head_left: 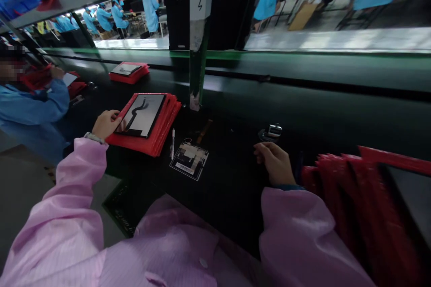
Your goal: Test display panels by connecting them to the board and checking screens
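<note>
My left hand (106,124) is at the left edge of a flat screen panel (143,114), its fingers closed on that edge. The panel lies on a stack of red bags (161,132). My right hand (274,161) hovers over the dark table (232,188) with its fingers curled together; whether anything small is between them cannot be made out. Just beyond it sits a shiny metal roll or dispenser (274,130). Between my hands lie a square card-like part with a barcode label (190,158), a white pen (173,143) and a brownish strip (204,131).
More red bags (350,193) with a dark panel (411,197) stand at the right. Farther back left is another red stack (129,76). A metal post (198,40) rises behind the table. A person in blue (30,107) works at the far left.
</note>
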A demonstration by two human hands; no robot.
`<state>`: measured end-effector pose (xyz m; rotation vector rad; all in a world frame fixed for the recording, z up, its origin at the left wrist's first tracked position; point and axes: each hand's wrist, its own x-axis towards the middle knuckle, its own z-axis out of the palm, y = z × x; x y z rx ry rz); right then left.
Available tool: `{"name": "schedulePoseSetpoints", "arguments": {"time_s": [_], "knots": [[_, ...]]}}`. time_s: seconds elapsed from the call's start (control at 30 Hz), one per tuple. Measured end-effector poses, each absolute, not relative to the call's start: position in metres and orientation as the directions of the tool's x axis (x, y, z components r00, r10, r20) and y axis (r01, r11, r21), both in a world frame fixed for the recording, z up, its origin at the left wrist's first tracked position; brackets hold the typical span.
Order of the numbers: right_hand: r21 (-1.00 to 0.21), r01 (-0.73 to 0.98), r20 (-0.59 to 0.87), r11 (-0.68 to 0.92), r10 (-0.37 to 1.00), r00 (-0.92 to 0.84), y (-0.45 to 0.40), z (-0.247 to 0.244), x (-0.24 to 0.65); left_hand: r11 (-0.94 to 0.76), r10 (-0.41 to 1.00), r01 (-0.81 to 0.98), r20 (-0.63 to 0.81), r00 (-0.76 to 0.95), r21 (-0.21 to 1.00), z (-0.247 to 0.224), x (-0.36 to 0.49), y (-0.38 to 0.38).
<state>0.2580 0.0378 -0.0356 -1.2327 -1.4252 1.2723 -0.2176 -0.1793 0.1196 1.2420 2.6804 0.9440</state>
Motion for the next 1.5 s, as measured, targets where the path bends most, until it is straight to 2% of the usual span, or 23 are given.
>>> {"name": "schedulePoseSetpoints", "arguments": {"time_s": [0.07, 0.17, 0.23, 0.3, 0.37, 0.43, 0.5, 0.57, 0.7, 1.13, 1.3, 1.4, 1.5], "knots": [[-0.982, 0.188, -0.003, 0.029, 0.986, -0.166, 0.039, -0.038, 0.257, 0.468, 0.713, 0.775, 0.337, -0.615, 0.424, 0.120, -0.203, -0.180], [-0.949, 0.298, 0.054, 0.105, 0.983, -0.174, 0.038, -0.039, 0.255, 0.319, 0.749, 0.919, 0.532, -0.395, 0.233, 0.115, -0.164, -0.173], [-0.913, 0.371, 0.104, 0.170, 0.976, -0.191, 0.036, -0.037, 0.253, 0.198, 0.787, 0.956, 0.546, -0.288, 0.218, 0.107, -0.125, -0.163], [-0.873, 0.432, 0.140, 0.227, 0.965, -0.223, 0.034, -0.035, 0.251, -0.024, 0.859, 0.977, 0.504, -0.088, 0.212, 0.093, -0.078, -0.150], [-0.837, 0.476, 0.157, 0.268, 0.953, -0.260, 0.034, -0.033, 0.250, -0.363, 0.884, 0.913, 0.379, 0.275, 0.185, 0.073, -0.027, -0.134], [-0.808, 0.509, 0.165, 0.297, 0.943, -0.289, 0.034, -0.031, 0.249, -0.641, 0.767, 0.748, 0.169, 0.619, 0.173, 0.049, 0.025, -0.116], [-0.782, 0.536, 0.169, 0.317, 0.937, -0.306, 0.035, -0.030, 0.249, -0.764, 0.598, 0.581, -0.028, 0.801, 0.282, 0.024, 0.071, -0.100], [-0.760, 0.559, 0.173, 0.331, 0.933, -0.316, 0.037, -0.028, 0.249, -0.778, 0.559, 0.543, -0.047, 0.828, 0.317, 0.004, 0.108, -0.088], [-0.723, 0.595, 0.178, 0.352, 0.926, -0.332, 0.041, -0.026, 0.248, -0.771, 0.575, 0.546, -0.011, 0.818, 0.328, -0.015, 0.142, -0.081], [-0.577, 0.686, 0.199, 0.444, 0.890, -0.410, 0.009, -0.018, 0.256, -0.771, 0.552, 0.498, 0.025, 0.834, 0.398, -0.013, 0.134, -0.079], [-0.525, 0.747, 0.238, 0.408, 0.913, -0.331, -0.045, -0.017, 0.282, -0.795, 0.512, 0.458, 0.035, 0.858, 0.396, -0.013, 0.134, -0.078], [-0.484, 0.794, 0.360, 0.368, 0.911, -0.202, -0.095, -0.010, 0.304, -0.803, 0.501, 0.449, 0.036, 0.865, 0.391, -0.012, 0.133, -0.080], [-0.259, 0.899, 0.691, 0.352, 0.718, -0.081, -0.142, -0.001, 0.330, -0.802, 0.504, 0.454, 0.030, 0.863, 0.389, -0.011, 0.133, -0.082]]}}
